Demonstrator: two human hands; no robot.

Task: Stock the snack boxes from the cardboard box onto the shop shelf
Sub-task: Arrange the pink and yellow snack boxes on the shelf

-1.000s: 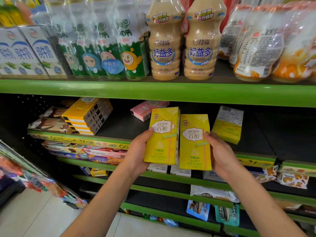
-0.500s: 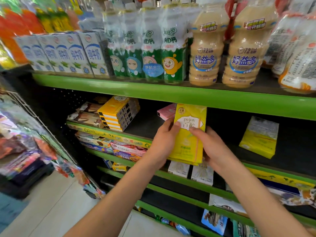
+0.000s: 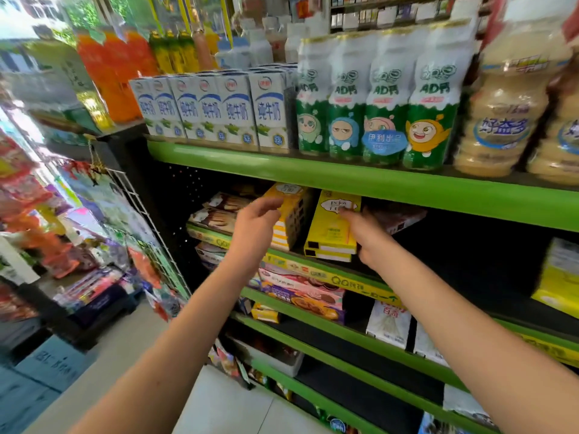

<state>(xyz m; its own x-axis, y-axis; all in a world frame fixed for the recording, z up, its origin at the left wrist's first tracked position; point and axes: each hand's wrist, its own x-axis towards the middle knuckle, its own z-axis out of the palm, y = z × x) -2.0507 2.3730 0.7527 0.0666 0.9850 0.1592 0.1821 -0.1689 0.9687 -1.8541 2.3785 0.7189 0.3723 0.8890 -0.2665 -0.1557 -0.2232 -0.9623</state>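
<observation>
Snack boxes (image 3: 332,228), two yellow ones stacked flat, lie on the black deck of the middle shelf (image 3: 332,278), just behind its green front lip and under the green rail of the shelf above. Their long axis runs from front to back: the short barcode ends face the aisle, the printed top face looks up and the logo end points toward the rear. Laid flat like this they match the orange-yellow stack (image 3: 289,220) just to their left, which lies in the same direction, so the row reads as one neat block and uses the shelf's depth.

The right hand (image 3: 365,236) is against the right side of the two boxes, its fingers reaching along the top one toward the logo; the grip looks like a light press or loose hold meant to square the pair, though blur hides whether the thumb is curled round them. The left hand (image 3: 257,228) is raised in front of the orange-yellow stack with relaxed, slightly bent fingers that grasp nothing; whether it touches that stack I cannot tell. It seems placed to steady the neighbours or nudge them closer.

Another yellow box (image 3: 556,285) lies well apart at the right edge. No cardboard box can be made out for certain.
</observation>
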